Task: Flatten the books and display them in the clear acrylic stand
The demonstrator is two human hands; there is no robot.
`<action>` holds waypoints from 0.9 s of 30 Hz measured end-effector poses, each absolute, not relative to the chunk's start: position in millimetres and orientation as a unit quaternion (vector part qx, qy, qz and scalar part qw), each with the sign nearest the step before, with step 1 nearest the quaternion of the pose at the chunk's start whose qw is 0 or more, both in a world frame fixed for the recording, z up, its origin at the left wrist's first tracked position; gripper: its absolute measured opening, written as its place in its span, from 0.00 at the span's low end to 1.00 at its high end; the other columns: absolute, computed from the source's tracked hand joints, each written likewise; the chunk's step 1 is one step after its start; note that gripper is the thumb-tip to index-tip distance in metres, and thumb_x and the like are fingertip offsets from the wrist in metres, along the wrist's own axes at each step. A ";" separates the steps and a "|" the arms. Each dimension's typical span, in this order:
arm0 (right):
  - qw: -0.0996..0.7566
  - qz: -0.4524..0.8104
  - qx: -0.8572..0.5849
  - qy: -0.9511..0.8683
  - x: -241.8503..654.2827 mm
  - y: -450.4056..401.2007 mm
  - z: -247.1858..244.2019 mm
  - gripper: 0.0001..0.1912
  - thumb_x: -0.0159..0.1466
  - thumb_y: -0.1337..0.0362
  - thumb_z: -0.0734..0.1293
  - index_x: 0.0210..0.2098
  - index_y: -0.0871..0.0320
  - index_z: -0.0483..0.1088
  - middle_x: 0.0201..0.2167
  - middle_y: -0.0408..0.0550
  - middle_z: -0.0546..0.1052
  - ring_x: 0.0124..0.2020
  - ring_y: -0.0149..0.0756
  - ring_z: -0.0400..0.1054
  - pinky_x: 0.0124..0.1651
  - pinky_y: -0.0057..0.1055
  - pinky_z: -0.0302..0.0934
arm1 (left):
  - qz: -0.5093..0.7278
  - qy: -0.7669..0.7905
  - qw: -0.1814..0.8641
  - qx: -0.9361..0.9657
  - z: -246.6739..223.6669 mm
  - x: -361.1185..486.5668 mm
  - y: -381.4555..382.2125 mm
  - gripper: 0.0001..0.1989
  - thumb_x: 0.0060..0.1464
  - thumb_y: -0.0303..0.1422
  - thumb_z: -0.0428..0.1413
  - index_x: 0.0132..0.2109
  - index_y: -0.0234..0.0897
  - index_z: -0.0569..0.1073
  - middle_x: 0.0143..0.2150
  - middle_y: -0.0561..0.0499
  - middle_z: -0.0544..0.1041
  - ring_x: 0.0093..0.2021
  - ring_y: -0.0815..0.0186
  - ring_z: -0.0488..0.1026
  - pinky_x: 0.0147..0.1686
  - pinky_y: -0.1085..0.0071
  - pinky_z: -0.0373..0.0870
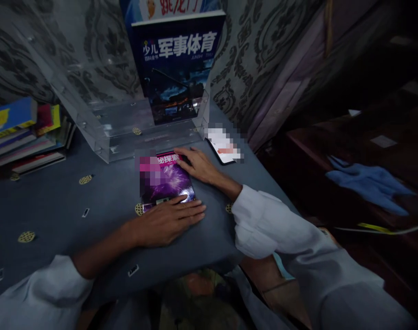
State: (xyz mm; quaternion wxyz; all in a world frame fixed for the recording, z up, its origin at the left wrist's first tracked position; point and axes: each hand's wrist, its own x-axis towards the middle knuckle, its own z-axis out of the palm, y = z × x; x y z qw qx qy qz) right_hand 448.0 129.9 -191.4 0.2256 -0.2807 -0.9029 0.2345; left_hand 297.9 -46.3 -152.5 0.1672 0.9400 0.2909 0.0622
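A purple book (172, 176) with a pink title band lies flat on the table in front of me, its upper left part blurred out. My left hand (167, 220) rests across the book's near edge, palm down with the fingers stretched out to the right. At the book's far right corner, my right hand (198, 165) lies with its fingers extended over the cover's edge. Just beyond stands a clear acrylic book rack (150, 140). A dark blue book (181, 68) with white Chinese lettering leans upright in its right part.
Several books are piled (26, 133) at the left. A phone (224, 144) with a lit, partly blurred screen lies right of the rack. The grey patterned tablecloth (57, 201) covers the table. A blue cloth (366, 183) lies on a dark surface at the right. Behind is a patterned wall (236, 50).
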 end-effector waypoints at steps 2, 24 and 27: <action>0.217 0.223 -0.279 -0.908 448.9 129.3 -192.7 0.24 0.73 0.58 0.60 0.65 0.59 0.63 0.62 0.55 0.73 0.61 0.45 0.70 0.71 0.51 0.49 | 0.074 0.295 0.202 0.931 -150.4 294.0 -44.0 0.24 0.71 0.27 0.41 0.71 0.37 0.57 0.73 0.48 0.60 0.74 0.65 0.53 0.74 0.60 0.45; 0.084 0.168 -0.022 -0.982 417.2 7.4 -179.7 0.25 0.75 0.61 0.57 0.68 0.64 0.60 0.69 0.54 0.64 0.73 0.39 0.51 0.75 0.43 0.44 | 0.256 0.585 0.087 0.765 -188.5 174.3 11.9 0.24 0.68 0.35 0.42 0.66 0.34 0.66 0.65 0.43 0.72 0.64 0.58 0.69 0.65 0.57 0.65; 0.084 0.179 -0.031 -0.980 438.8 0.0 -178.4 0.25 0.75 0.62 0.57 0.69 0.60 0.58 0.70 0.53 0.62 0.74 0.38 0.49 0.75 0.44 0.45 | 0.250 0.587 0.076 0.766 -189.5 175.0 10.3 0.23 0.68 0.34 0.42 0.66 0.35 0.65 0.65 0.43 0.72 0.64 0.58 0.70 0.65 0.56 0.65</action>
